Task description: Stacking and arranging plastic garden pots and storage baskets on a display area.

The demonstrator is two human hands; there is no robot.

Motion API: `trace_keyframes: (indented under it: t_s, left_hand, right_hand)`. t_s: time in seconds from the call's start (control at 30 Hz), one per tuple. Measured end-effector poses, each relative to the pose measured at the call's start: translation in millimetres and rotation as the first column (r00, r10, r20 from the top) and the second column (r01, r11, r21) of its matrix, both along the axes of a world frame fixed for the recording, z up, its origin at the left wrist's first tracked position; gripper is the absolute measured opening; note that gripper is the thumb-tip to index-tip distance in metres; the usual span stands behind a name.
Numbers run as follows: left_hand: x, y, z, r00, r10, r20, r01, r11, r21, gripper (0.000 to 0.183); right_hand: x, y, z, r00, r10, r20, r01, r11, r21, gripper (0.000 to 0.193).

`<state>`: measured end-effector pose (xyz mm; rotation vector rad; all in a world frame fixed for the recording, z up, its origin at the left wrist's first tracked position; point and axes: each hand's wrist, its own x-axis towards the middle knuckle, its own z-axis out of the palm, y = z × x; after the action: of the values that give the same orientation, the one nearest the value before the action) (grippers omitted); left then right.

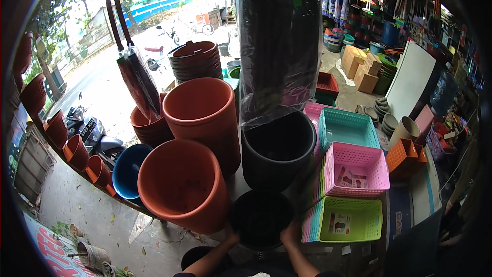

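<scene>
A round black plastic pot (261,216) is in front of me at the lower middle, its dark inside facing up. My left hand (231,237) grips its left side and my right hand (290,234) its right side. Both hands look closed on it, though shadow hides most of the fingers. Just beyond it stands a larger black pot (279,146). Close by my left hand is a big terracotta-coloured pot (182,179), with a second terracotta-coloured pot (201,110) behind it.
Stacked perforated baskets, green (351,220), pink (357,169) and teal (348,128), stand at right. A blue pot (131,170) sits left. A plastic-wrapped dark bundle (279,41) hangs ahead. Cardboard boxes (361,66) lie farther back; a parked motorcycle (97,131) is outside.
</scene>
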<state>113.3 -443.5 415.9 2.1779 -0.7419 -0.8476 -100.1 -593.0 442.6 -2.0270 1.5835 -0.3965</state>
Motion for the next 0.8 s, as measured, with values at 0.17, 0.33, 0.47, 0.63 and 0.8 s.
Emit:
trace_keyframes:
  t_s: [0.17, 0.33, 0.47, 0.63, 0.8]
  left_hand:
    - [-3.5, -2.7, -4.0, 0.997, 0.001, -0.075, 0.0, 1.0, 0.005, 0.083]
    - [-2.3, 1.1, -26.9, 0.998, 0.027, -0.051, -0.027, 1.0, 0.011, 0.083]
    - [0.3, 1.5, -21.5, 0.999, 0.044, -0.019, -0.045, 0.995, -0.093, 0.086]
    - [-6.2, 18.3, -1.6, 0.917, 0.184, -0.354, -0.272, 0.938, -0.216, 0.078]
    - [5.7, 98.9, -80.5, 0.793, 0.175, -0.584, -0.293, 0.95, -0.112, 0.067]
  right_hand:
    - [-5.9, -10.2, -15.5, 0.999, 0.001, 0.037, 0.001, 0.999, -0.051, 0.082]
    - [-6.4, -14.2, -9.6, 0.981, -0.061, 0.184, 0.035, 0.989, 0.144, 0.083]
    - [-9.0, -21.4, -34.4, 0.981, -0.091, 0.174, 0.071, 0.99, 0.118, 0.083]
    - [-16.8, -14.8, -38.1, 0.979, -0.135, 0.152, 0.111, 0.981, 0.157, 0.082]
    - [-23.8, 30.7, -43.5, 0.975, -0.22, 0.02, 0.209, 0.949, 0.234, 0.077]
